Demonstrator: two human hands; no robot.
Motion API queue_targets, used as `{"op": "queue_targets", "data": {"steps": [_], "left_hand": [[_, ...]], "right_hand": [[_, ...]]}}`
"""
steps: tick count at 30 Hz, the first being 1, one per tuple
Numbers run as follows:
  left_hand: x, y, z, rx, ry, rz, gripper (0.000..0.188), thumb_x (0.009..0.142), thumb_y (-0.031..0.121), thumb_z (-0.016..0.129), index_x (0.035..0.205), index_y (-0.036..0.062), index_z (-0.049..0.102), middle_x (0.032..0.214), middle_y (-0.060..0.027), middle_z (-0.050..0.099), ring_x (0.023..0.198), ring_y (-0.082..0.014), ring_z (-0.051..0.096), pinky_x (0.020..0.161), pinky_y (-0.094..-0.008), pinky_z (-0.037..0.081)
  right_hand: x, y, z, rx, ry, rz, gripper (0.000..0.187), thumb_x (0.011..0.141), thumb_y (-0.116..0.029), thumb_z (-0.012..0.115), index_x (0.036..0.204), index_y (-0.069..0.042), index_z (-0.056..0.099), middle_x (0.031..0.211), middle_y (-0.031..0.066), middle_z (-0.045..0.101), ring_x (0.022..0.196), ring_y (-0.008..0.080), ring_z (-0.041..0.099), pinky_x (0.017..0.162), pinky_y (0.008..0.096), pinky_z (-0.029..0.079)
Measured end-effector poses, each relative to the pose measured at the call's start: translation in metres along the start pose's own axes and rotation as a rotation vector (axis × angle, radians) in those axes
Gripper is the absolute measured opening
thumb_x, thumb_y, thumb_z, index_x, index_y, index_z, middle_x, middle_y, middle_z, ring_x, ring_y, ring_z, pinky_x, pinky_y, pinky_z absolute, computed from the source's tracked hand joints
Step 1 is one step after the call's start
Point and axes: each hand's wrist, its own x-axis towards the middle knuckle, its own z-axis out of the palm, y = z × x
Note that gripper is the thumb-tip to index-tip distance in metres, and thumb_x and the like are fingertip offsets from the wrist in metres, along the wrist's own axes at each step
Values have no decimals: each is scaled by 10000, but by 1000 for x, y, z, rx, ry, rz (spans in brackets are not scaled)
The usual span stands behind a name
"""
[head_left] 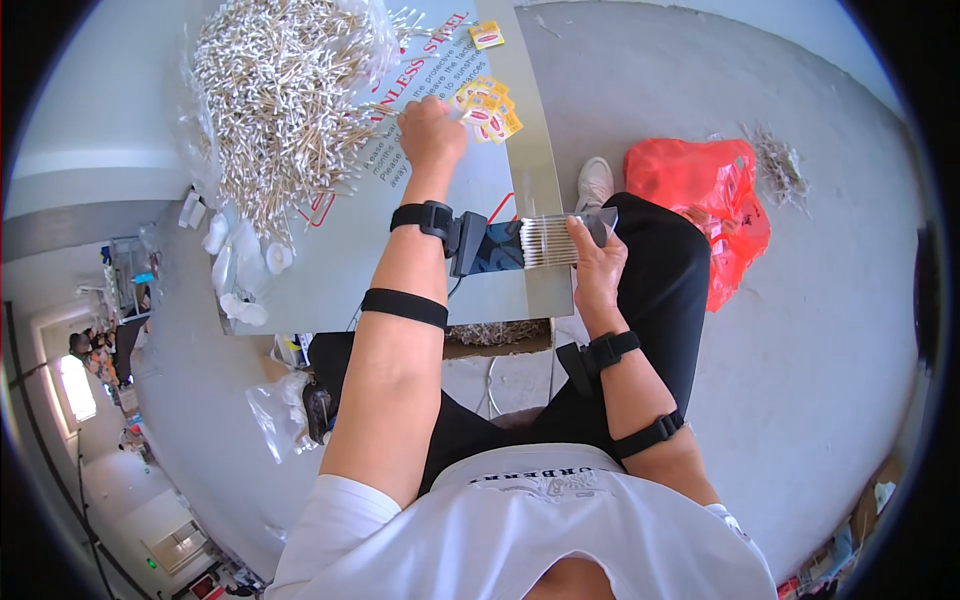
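My left hand (432,138) is closed over the table, fingers curled down, between a large heap of cotton swabs (275,110) and a fanned group of yellow printed cards (490,108). Whatever its fingertips pinch is hidden from here; a few loose swabs lie just to its left. In my right hand (598,268), a clear plastic bag of cotton swabs (548,242) is gripped at its right end, thumb on top. The swabs inside lie side by side in a row. The bag is held near the table's right edge, beside my left wrist.
One more yellow card (487,35) lies farther back on the metal-topped table (330,290). Clear plastic (240,265) is bunched at the table's left edge. Below the near edge is a box of swabs (500,335). On the floor at right are a red plastic bag (695,180) and scattered swabs (778,168).
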Motion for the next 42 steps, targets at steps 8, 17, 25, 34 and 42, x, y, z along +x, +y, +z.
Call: {"op": "queue_targets", "data": {"steps": [8,17,25,34,42], "left_hand": [[19,-29,3,-28,317,206,173,737,163,724,861,70,647,991,-115,614,998,-334,554,863,-451,455],[9,15,8,-158,-109,37,347,614,282,840,774,48,640,877,-133,683,876,-313,632,784,-425,504],[-22,-2,-10,-737,-182,-41,132,708,1,747,776,14,635,690,-34,630,614,-111,583,540,-264,454],[-132,-13,-11,-859,-413,-40,148,727,-30,728,836,-35,628,716,-74,657,643,-95,594,592,-263,493],[-149,16,-10,-499,-320,204,173,715,-21,742,767,-10,578,638,-53,596,579,-103,549,556,-276,470]], "right_hand": [[1,0,1,54,-16,17,109,865,-108,710,794,-34,673,735,-49,631,645,42,521,618,224,423],[0,3,-3,56,2,23,103,865,-99,702,792,-34,671,738,-43,634,649,45,524,615,223,418],[4,3,0,32,6,3,110,853,-107,710,783,-32,670,731,-50,620,643,46,514,600,230,406],[8,9,2,95,-1,-4,108,848,-103,725,791,-22,681,745,-29,645,640,60,535,612,238,427],[9,13,-4,122,-44,24,108,839,-121,742,868,-32,687,794,-9,670,697,78,594,660,242,471]]}}
